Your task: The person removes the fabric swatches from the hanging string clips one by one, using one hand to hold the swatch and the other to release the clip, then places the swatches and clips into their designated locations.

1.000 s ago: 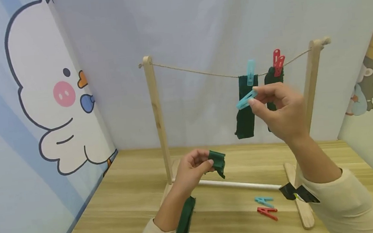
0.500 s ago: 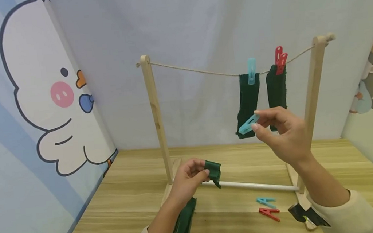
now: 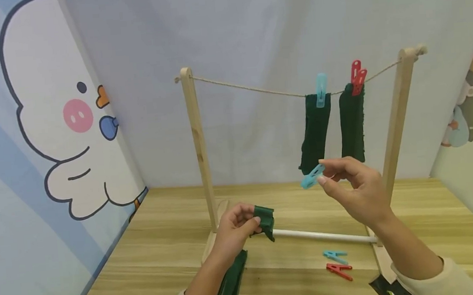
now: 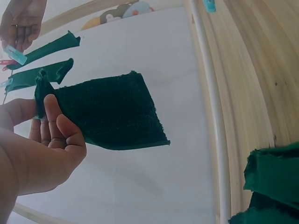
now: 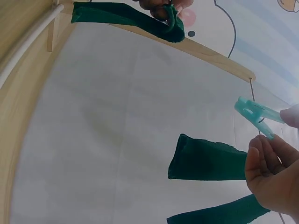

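My left hand pinches a dark green cloth at one end between thumb and fingers. In the left wrist view the rest of that cloth spreads out flat beyond the fingers. Between right thumb and fingertips, my right hand holds a light-blue clothespin by its handle end. It sits in front of and just below a hanging green cloth, which a blue clothespin fastens to the cord. Beside that, a red clothespin fastens another green cloth.
The cord runs between two wooden posts, joined low down by a white rod. On the wooden table lie a spare blue clothespin, a red one and folded green cloth.
My right hand has come down with the blue clothespin, from in front of the hanging cloth to its lower end. My left hand has shifted slightly down and left with its cloth.
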Demonstrator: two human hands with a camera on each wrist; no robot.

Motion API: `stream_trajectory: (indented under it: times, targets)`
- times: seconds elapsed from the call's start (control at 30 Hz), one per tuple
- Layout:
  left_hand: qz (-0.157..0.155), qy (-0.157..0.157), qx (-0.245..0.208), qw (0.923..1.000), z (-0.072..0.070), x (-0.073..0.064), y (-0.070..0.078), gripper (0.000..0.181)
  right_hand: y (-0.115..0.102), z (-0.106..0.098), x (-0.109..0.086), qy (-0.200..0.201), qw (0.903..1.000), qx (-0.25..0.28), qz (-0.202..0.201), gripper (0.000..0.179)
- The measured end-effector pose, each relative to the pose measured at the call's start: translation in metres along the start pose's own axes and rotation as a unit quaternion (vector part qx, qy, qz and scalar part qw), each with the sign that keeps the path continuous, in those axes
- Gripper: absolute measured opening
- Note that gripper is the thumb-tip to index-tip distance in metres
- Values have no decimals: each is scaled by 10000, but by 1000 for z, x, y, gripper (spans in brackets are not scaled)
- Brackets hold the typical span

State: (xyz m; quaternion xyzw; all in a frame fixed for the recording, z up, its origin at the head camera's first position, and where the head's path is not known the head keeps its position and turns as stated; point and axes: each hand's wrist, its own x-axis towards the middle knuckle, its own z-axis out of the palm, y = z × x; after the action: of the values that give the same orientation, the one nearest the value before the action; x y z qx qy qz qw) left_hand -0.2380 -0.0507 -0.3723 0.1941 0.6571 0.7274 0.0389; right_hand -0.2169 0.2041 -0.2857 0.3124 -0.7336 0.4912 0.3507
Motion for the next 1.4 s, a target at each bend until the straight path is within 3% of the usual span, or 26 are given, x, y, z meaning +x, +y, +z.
stream_trajectory:
  times: [0.3,0.77,1.23,1.4]
  targets:
    - [-78,21,70,9999,-8,-6,-10,15,6,0,-17,-71,9998,166,29,32]
    - [-197,153,130,9996,-16,-3,-20,13,15,1,-40,-235,9972,290,654,33]
    - [-438,41,198,9988,-11,-5,-38,16,23,4,-66,-472,9943,334,893,33]
    - [-505,10,195,9985,-8,-4,-44,16,26,5,-76,-392,9930,387,1042,33]
